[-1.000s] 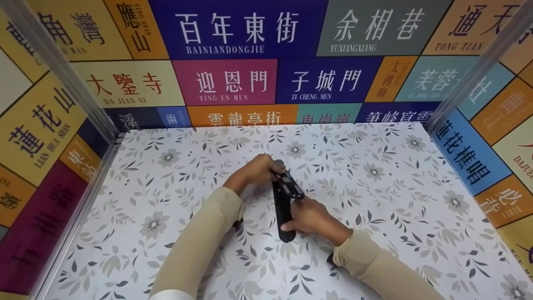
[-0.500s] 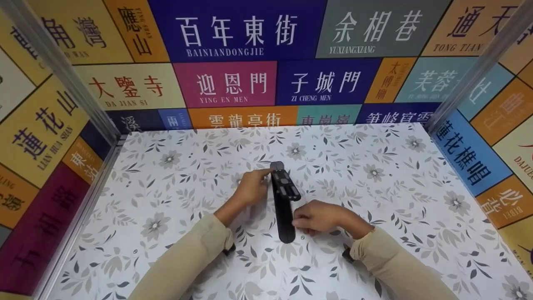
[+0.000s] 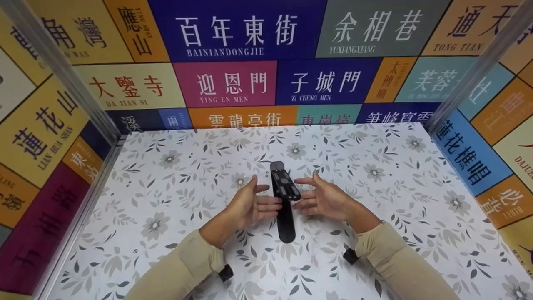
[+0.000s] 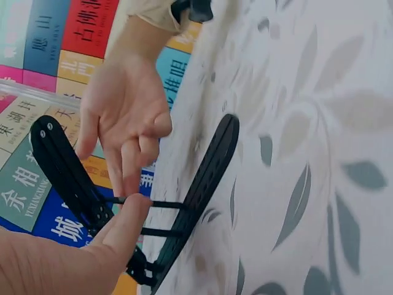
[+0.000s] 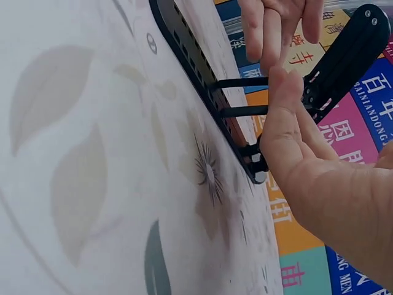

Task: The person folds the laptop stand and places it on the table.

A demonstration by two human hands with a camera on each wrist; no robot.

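A black folding laptop stand stands near the middle of the table, its long base flat and its upper arm raised at an angle. Thin struts link the two parts in the left wrist view, where the base lies along the cloth. My left hand is on the stand's left side, palm facing inward, fingers spread and extended. On the other side, my right hand holds its fingers outstretched beside the raised arm. Neither hand grips the stand; whether fingertips touch it I cannot tell.
A white tabletop with a grey leaf and flower print lies under everything. Colourful panels with printed characters rise at the back and both sides. Small dark devices hang at the wrists.
A second ago both hands were holding the stand. They have let go, drawn back to either side and spread their fingers. The stand stays put, arm raised.
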